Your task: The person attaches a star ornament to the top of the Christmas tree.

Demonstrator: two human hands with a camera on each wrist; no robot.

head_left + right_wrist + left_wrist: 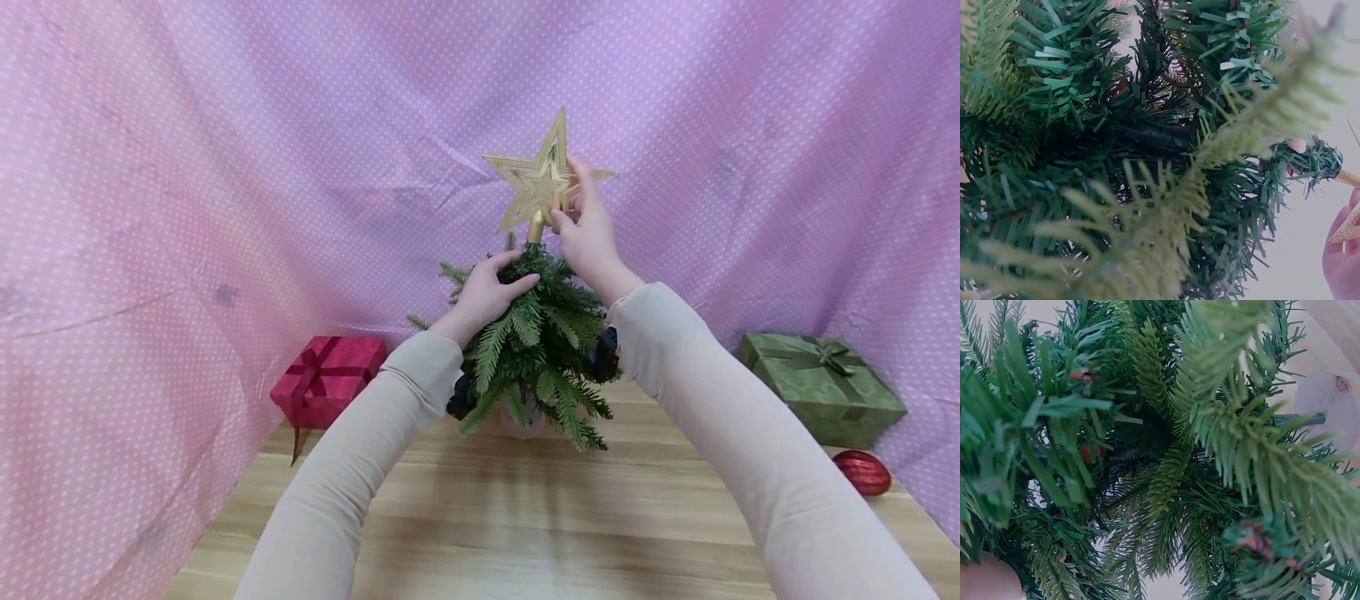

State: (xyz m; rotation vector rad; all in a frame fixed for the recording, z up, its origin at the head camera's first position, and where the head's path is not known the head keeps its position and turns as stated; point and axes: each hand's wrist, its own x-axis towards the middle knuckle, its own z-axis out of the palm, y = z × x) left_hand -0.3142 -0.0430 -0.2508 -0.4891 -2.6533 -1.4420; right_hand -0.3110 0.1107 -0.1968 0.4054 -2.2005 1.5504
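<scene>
Already the gold star (542, 177) sits on the small tree (536, 350), pinched by the right hand (585, 229). The left hand (487, 292) grips the treetop; letting go looks to be what is left.

- You have a red gift box (327, 379) with a dark red ribbon at the left, against the pink dotted cloth (225, 167).
- A green gift box (821, 385) sits at your right.
- A red bauble (862, 472) lies just beside it on the wooden table (525, 517).
</scene>
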